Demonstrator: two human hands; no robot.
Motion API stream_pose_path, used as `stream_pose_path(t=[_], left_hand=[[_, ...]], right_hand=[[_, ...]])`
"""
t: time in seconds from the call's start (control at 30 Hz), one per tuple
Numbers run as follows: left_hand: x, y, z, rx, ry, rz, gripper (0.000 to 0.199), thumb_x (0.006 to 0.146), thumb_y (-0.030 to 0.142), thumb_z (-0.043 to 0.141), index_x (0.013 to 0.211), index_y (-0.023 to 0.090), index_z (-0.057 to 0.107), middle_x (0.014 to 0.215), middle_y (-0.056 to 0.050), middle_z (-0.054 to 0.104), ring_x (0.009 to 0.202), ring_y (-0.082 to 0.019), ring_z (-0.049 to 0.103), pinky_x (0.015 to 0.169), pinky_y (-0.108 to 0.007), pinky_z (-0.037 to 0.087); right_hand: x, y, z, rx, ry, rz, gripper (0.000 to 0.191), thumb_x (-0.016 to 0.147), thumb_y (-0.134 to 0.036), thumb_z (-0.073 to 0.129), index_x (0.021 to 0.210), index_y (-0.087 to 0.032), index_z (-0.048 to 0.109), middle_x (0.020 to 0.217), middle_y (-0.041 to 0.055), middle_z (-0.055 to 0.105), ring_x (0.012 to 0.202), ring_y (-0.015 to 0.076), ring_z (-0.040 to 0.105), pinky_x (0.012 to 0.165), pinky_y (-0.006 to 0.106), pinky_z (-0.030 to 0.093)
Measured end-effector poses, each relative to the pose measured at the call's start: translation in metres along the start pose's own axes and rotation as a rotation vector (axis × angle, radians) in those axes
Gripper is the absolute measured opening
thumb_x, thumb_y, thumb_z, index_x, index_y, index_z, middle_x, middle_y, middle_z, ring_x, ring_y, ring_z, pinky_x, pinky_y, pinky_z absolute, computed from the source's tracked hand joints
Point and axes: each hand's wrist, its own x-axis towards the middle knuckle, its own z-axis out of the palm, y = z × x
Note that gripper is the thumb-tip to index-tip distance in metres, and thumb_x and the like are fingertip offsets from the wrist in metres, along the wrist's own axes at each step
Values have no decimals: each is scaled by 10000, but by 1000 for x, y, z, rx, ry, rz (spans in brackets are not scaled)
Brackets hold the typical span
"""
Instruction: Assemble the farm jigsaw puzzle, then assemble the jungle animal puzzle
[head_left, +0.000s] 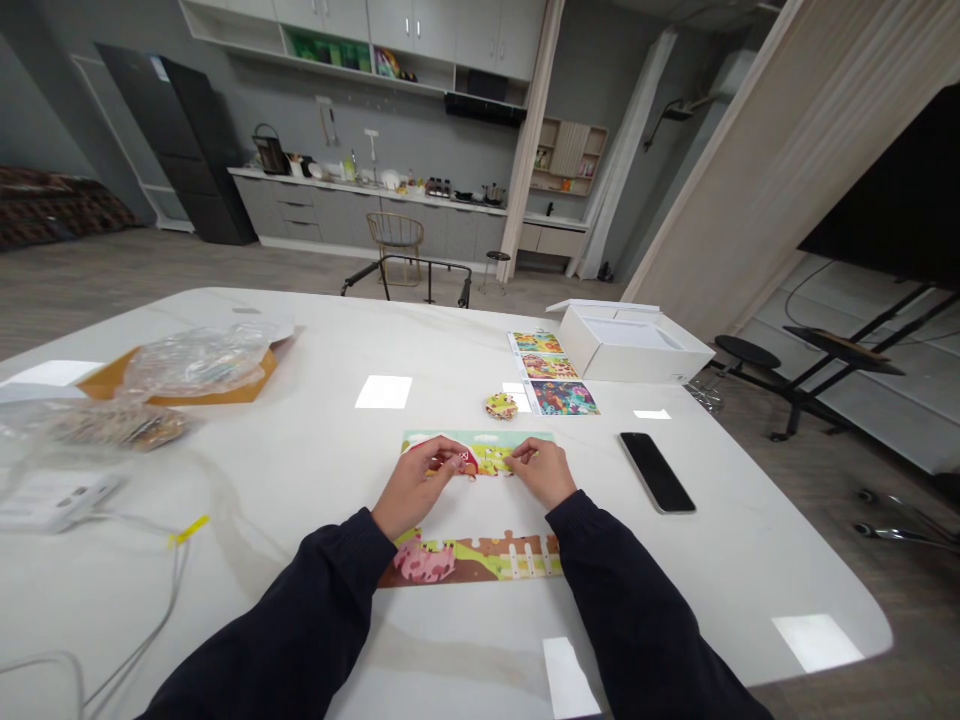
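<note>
An upper section of a jigsaw puzzle (489,462), with sky, green ground and a red barn, lies on the white table. My left hand (414,487) has its thumb and fingers pinched at the red barn, partly covering it. At the section's right side, my right hand (546,470) pinches near the lower edge with its fingertips. Nearer to me lies a separate lower puzzle section (480,562) with a pink spotted animal and a white fence. Bare table shows between the two sections. Beyond the upper one sits a small pile of puzzle pieces (501,405).
A sheet of printed pictures (561,397) lies beside an open white box (586,345) at the far right. A black phone (658,472) rests to the right. On the left are plastic bags (199,360), a white charger (56,500) and a cable (176,580).
</note>
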Motion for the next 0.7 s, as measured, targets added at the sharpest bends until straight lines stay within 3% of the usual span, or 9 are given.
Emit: stream_pose_path(t=[0.3,0.7], left_hand=[[0,2,0,8,7,11,202,944,355,631,1027,200,731,1079,-81,747,969,-216,711,886,-347,590],[-1,4,1,21,9,12,209,944,358,632,1024,194,733,1070,-84,750,950,-217,714,889,-361,591]], right_hand=[[-1,0,2,-136,-91,-263,219,830,-318,761,1021,-227,819,737,18,660,673,172,611,709,296,468],[-3,-1,5,-229,-151,-305,258,897,-323,709,1102,-202,811,751,41,640,704,192,617,733,311,478]])
